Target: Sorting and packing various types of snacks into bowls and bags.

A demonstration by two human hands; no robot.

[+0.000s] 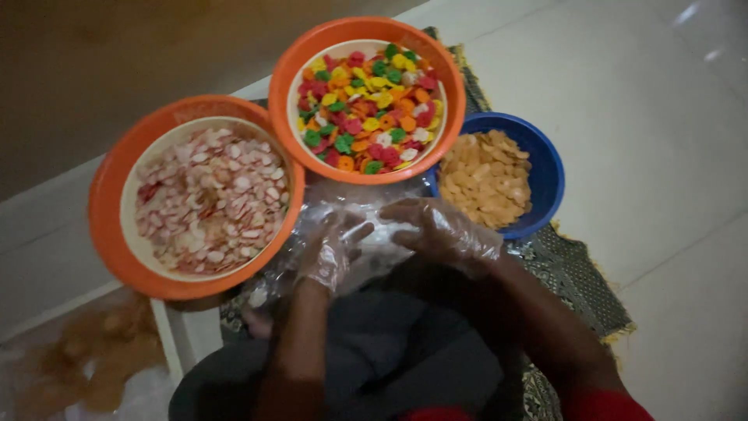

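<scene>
Both my hands wear thin clear plastic gloves. My left hand (331, 249) and my right hand (440, 230) meet over a clear plastic bag (374, 234) lying just in front of the bowls, and both hold the bag. Behind the bag stands an orange bowl (456, 101) full of small multicoloured chips in red, yellow, green and orange. To its left is a larger orange bowl (105, 203) of pale pink and white chips. At the right a blue bowl (549, 168) holds orange-tan chips.
The bowls rest on a dark patterned mat (580, 281) with a fringed edge, on a pale tiled floor (662, 156). Dark cloth (405, 351) covers my lap. At the lower left lies another plastic bag of brownish pieces (86, 359).
</scene>
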